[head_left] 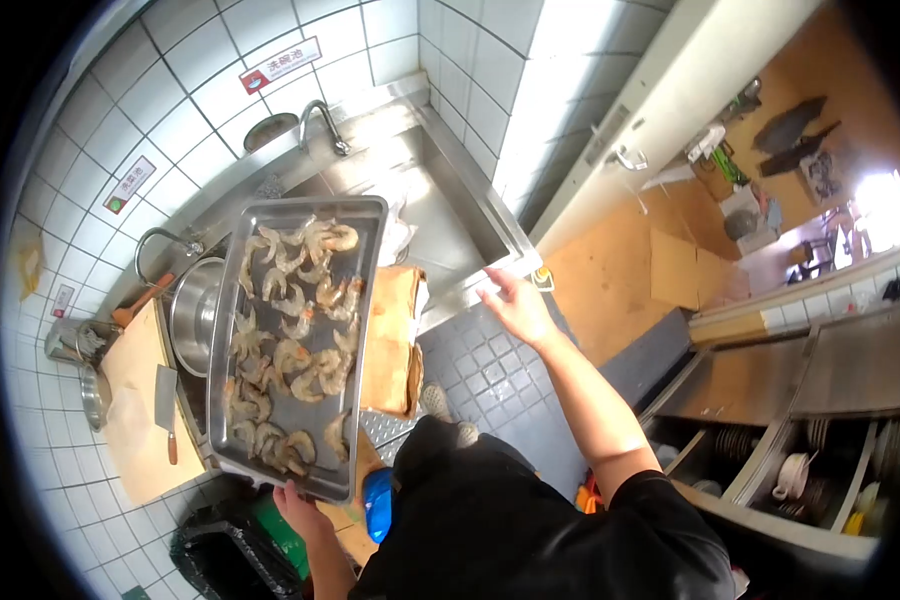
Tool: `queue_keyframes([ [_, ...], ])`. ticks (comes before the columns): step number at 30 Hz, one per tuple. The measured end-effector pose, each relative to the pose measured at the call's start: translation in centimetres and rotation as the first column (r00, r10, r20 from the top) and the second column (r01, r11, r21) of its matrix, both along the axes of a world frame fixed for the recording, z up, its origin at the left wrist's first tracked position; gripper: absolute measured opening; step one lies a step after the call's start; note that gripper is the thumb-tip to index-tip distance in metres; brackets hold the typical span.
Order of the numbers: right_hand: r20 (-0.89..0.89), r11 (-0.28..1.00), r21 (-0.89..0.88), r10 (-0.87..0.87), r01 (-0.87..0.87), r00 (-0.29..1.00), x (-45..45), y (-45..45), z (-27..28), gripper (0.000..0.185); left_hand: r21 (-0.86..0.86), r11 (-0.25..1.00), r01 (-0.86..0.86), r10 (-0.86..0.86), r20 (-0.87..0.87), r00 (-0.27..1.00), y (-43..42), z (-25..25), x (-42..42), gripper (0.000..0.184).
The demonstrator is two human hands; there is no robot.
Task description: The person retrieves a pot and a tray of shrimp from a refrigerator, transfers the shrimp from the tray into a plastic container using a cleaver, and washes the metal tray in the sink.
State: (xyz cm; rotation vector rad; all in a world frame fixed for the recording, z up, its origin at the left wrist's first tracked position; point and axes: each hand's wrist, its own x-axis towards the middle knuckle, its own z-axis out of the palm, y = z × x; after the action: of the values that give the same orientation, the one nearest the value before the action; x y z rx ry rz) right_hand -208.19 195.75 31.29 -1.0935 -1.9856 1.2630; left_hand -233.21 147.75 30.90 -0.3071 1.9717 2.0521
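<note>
A shallow metal tray point(368, 300) holds several raw peeled-looking shrimp point(292, 355), spread across it. My left hand point(298, 508) is at the tray's near edge and grips it there, with part of the fingers hidden by the tray. My right hand point(518, 308) is off to the right, beside the front rim of the steel sink point(460, 215). Its fingers are apart and hold nothing. Beneath the tray's right side is a brown cardboard box point(390, 345), partly covered.
To the left, a cleaver point(165, 400) lies on a cutting board point(135, 350), beside a metal bowl point(195, 315). A black-lined bin point(225, 550) is below. Two faucets point(322, 125) stand along the tiled wall. Dish cabinets point(770, 400) and an open door point(620, 130) are on the right.
</note>
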Motion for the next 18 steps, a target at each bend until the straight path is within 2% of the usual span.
queue_keyframes([
  [1, 0.021, 1.000, 0.006, -0.016, 0.016, 1.000, -0.8, 1.4, 0.7, 0.059, 0.006, 0.999, -0.032, 0.032, -0.001, 0.999, 1.0, 0.0, 0.3, 0.040],
  [2, -0.012, 0.982, 0.177, -0.067, 0.068, 0.998, -1.9, 3.2, -2.0, 0.054, 0.014, 1.000, -0.023, 0.023, -0.025, 0.999, 0.8, -0.1, 0.2, 0.040],
  [3, 0.003, 0.989, 0.131, -0.070, 0.069, 0.998, -2.6, 4.6, -0.5, 0.051, -0.003, 0.999, -0.040, 0.040, -0.021, 0.999, 1.0, 0.0, 0.4, 0.041],
  [5, -0.028, 0.983, 0.135, -0.124, 0.127, 0.992, -4.5, 6.8, -1.3, 0.047, -0.041, 0.996, -0.073, 0.072, -0.020, 0.997, 1.4, 0.5, 1.1, 0.042],
  [8, 0.049, 0.964, 0.257, -0.088, 0.072, 0.995, -7.7, 10.3, -0.8, 0.040, -0.137, 0.985, -0.108, 0.103, -0.048, 0.994, 1.2, 0.1, 1.3, 0.044],
  [11, 0.078, 0.931, 0.366, -0.030, -0.001, 0.996, -12.6, 13.9, -2.2, 0.037, -0.099, 0.978, -0.186, 0.185, -0.017, 0.983, 2.5, 1.9, 3.4, 0.048],
  [15, 0.150, 0.910, 0.405, 0.033, -0.092, 0.988, -22.0, 18.9, -4.8, 0.040, -0.078, 0.963, -0.256, 0.260, 0.051, 0.964, 0.6, -0.4, 5.4, 0.054],
  [16, 0.167, 0.906, 0.407, 0.051, -0.116, 0.985, -24.4, 20.1, -5.0, 0.041, -0.096, 0.946, -0.309, 0.314, 0.034, 0.949, 0.8, -0.4, 6.4, 0.053],
  [18, 0.193, 0.896, 0.423, 0.058, -0.137, 0.979, -29.3, 22.2, -5.3, 0.042, -0.303, 0.904, -0.301, 0.295, -0.068, 0.953, 1.4, -0.1, 8.2, 0.052],
])
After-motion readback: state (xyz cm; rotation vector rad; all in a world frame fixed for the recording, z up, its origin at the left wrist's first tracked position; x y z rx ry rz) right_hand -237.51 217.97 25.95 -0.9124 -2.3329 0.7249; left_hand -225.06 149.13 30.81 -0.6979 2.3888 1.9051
